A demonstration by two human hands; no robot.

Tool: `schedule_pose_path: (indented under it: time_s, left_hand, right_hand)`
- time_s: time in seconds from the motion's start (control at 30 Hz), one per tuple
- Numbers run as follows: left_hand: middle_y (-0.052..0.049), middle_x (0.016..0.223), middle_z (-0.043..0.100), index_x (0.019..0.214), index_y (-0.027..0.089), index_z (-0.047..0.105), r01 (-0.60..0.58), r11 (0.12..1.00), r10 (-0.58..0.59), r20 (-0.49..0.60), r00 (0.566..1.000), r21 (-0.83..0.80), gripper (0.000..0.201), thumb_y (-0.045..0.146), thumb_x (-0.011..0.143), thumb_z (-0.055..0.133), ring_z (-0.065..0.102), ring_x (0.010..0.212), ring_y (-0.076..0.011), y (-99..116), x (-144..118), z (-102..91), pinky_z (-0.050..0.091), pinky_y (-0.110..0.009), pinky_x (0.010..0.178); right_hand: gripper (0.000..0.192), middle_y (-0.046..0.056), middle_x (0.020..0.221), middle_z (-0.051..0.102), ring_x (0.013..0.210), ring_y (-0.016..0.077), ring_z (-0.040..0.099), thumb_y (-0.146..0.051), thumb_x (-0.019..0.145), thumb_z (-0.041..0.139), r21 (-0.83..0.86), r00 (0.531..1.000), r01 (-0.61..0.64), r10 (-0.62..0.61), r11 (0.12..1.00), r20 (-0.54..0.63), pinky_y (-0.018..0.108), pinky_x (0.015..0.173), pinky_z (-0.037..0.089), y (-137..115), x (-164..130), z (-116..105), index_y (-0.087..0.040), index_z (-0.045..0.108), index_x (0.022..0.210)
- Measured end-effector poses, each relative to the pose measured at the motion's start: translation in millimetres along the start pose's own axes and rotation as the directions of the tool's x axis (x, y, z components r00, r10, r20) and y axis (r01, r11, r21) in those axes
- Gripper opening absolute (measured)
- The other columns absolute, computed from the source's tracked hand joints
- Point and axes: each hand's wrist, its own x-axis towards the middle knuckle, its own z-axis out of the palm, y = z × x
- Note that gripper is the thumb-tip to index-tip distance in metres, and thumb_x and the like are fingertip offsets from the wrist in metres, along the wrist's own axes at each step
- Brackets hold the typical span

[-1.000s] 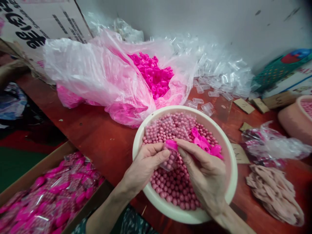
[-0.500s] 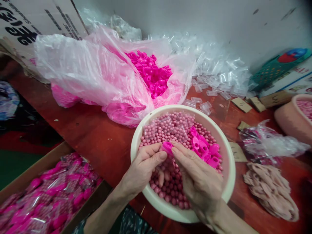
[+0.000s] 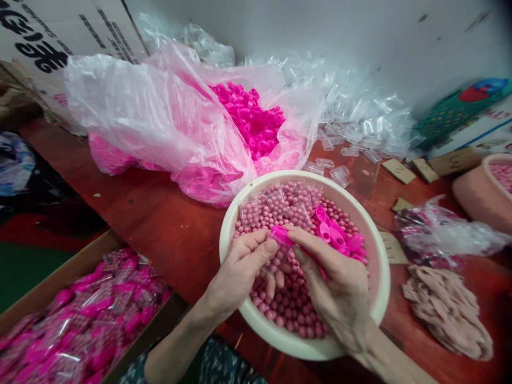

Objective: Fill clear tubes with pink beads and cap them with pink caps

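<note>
Both hands over the cream basin (image 3: 240, 210) of pink beads (image 3: 294, 304) on the bench. Left hand (image 3: 240, 272) and right hand (image 3: 340, 290) meet above the basin's middle, each grip pinched on one pink cap (image 3: 281, 234). Loose caps (image 3: 338, 237) lie right of it in the basin.

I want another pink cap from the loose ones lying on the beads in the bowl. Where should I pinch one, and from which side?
Probably from above, pinching one of the loose pink caps across its narrow sides. They lie tipped over on the beads near the bowl's far right, so their sides are exposed and nothing covers them.
</note>
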Motion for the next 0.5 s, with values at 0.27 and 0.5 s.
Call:
schedule_pose_path:
  time_s: [0.27, 0.5]
  left_hand:
    - [0.0, 0.058, 0.061, 0.094, 0.013, 0.059, -0.046, 0.998, 0.046, -0.01, 0.999, -0.052, 0.017, 0.028, 0.086, 0.056, 0.056, 0.046, -0.0081, 1, -1, 0.5, 0.045, -0.012, 0.036]
    - [0.004, 0.052, 0.055, 0.086, 0.014, 0.056, -0.007, 1.0, 0.007, -0.029, 1.0, -0.005, 0.017, 0.031, 0.085, 0.057, 0.049, 0.034, -0.0056, -1, -3, -1.0, 0.038, -0.011, 0.029]
  right_hand:
    - [0.033, 0.003, 0.109, 0.069, 0.099, 0.0139, 0.066, -0.008, 0.084, 0.056, 0.124, 0.991, -0.136, 0.132, 0.983, 0.038, 0.024, 0.092, 0.052, -6, 9, -5, -0.02, 0.062, 0.114]
    - [0.051, 0.011, 0.122, 0.061, 0.111, 0.0218, 0.059, 0.0, 0.082, 0.047, -0.101, 0.979, 0.198, -0.201, 0.975, -0.018, 0.037, 0.095, 0.05, 5, -7, 7, -0.016, 0.051, 0.13]
